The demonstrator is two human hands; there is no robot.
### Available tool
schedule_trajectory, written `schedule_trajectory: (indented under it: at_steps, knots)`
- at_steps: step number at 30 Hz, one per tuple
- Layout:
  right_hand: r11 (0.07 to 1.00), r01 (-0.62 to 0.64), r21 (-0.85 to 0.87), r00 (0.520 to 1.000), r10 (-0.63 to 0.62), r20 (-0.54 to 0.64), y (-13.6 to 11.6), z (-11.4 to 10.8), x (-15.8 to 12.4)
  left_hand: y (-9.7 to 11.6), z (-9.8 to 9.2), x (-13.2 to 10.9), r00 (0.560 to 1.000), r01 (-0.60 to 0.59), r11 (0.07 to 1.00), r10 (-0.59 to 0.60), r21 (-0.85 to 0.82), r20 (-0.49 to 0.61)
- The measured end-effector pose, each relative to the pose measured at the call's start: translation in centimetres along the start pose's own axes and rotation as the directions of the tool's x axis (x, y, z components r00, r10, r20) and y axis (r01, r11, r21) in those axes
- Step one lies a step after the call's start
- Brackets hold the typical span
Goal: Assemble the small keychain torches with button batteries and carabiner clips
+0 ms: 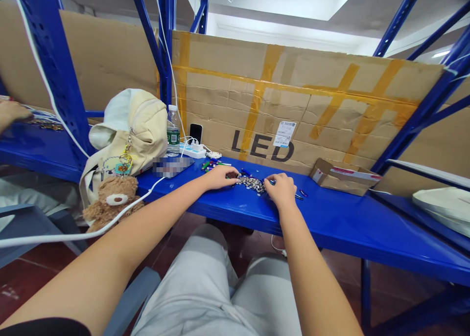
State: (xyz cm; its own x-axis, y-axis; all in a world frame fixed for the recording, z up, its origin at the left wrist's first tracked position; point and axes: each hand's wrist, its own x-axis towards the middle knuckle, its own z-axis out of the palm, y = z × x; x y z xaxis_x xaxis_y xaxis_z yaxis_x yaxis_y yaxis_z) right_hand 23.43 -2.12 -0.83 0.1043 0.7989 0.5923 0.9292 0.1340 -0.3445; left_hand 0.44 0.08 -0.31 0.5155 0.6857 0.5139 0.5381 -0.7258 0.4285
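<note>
A heap of small shiny metal pieces (251,183) lies on the blue shelf table (242,206) between my hands. My left hand (221,176) rests at the heap's left side with its fingers curled together; a bit of green shows at the fingertips, too small to name. On the right side, my right hand (282,188) is closed with a small dark piece at its fingertips, its kind unclear. Slim dark pen-like parts (303,193) lie just right of that hand. Behind my left hand are green, red and blue pen-like pieces (210,165), with a blue piece (246,171) behind the heap.
On the left stand a cream backpack (147,130), a brown teddy bear (117,199), a water bottle (173,130) and a power strip (194,150). A white cable (110,223) crosses there. An open cardboard box (345,177) sits right. Another person's hand (12,113) is far left.
</note>
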Motion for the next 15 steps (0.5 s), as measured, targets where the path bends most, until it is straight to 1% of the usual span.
schedule_trajectory:
  at_steps: [2,5,8,11,15]
  knots:
    - [1.000,0.002,-0.011,0.997,-0.001,0.083,0.2,-0.1,-0.2,0.0,0.0,0.0,1.000,-0.012,1.000,0.012,0.023,0.007]
    - [0.995,0.097,-0.029,0.981,-0.090,0.171,-0.2,-0.1,-0.6,-0.1,0.0,-0.1,1.000,-0.023,0.998,0.022,0.065,0.013]
    - [0.985,0.169,-0.040,0.960,-0.155,0.231,-0.8,0.0,-0.9,0.0,0.0,-0.1,1.000,-0.026,0.996,0.025,0.084,0.018]
    - [0.973,0.221,-0.071,0.947,-0.196,0.253,-1.0,0.3,-0.9,0.0,0.0,-0.1,0.999,-0.043,0.995,0.040,0.093,0.026]
    - [0.950,0.284,-0.130,0.942,-0.251,0.223,-1.2,0.7,-0.7,-0.1,0.1,0.0,0.998,-0.062,0.994,0.059,0.090,0.026]
